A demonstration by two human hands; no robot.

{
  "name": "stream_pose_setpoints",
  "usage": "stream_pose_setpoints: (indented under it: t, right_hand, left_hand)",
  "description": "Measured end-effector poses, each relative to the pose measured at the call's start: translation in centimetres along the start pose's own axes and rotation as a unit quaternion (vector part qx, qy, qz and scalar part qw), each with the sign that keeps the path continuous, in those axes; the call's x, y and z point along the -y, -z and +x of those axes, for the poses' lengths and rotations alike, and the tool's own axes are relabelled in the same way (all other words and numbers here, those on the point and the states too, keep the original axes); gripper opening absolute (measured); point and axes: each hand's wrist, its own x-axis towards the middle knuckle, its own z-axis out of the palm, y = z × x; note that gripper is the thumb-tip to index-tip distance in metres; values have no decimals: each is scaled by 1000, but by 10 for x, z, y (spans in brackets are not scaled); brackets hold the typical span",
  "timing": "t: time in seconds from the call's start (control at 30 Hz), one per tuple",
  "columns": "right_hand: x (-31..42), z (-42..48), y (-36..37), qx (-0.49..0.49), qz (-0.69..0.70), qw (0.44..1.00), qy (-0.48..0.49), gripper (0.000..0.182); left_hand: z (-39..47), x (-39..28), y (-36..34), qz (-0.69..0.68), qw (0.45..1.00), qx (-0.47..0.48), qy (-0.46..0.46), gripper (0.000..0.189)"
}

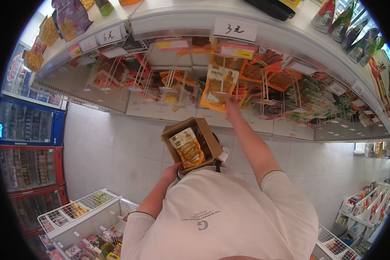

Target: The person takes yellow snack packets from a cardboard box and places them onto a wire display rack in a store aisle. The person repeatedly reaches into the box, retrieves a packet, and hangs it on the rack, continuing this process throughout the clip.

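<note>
My left hand (171, 172) grips the lower left corner of an open cardboard box (211, 136), held in front of my body. Inside the box lies a yellow-and-white snack packet (189, 148) with a clear window; darker contents beside it are hard to make out. My right arm stretches out to the display rack, where my right hand (233, 105) holds the lower right edge of a similar yellow snack packet (219, 86). That packet hangs at a metal hook, whose front end crosses it. My fingertips are partly hidden.
More snack packets (252, 71) hang from hooks to both sides. Above them runs a white shelf edge (182, 24) with price cards (235, 30). Drinks coolers (29, 122) stand at left. A low display rack (81, 211) is behind me at left, another rack (364, 208) at right.
</note>
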Motion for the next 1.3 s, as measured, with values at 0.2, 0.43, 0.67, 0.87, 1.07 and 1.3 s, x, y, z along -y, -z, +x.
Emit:
stream_pose_setpoints:
  t: [0.2, 0.43, 0.67, 0.87, 1.07, 1.3]
  right_hand:
    - [38, 76, -2, -112, -212, 959, 151, 33]
    - [-87, -20, -21, -42, -259, 917, 300, 15]
    - [-184, -161, -37, 215, -414, 856, 224, 45]
    - [-222, -146, -33, 203, -482, 851, 43, 84]
    - [-199, -138, -42, 268, -457, 842, -104, 70]
    - [-236, -131, -27, 262, -445, 856, 33, 39]
  left_hand:
    - [26, 38, -14, -16, 991, -44, -127, 48]
    - [41, 53, -24, -4, 980, -58, -189, 48]
    - [46, 72, -32, -28, 972, -86, -215, 59]
    - [47, 63, -11, 29, 977, -33, -211, 43]
    - [61, 69, -6, 59, 977, 0, -203, 43]
    - [66, 62, 5, 96, 971, 21, -218, 40]
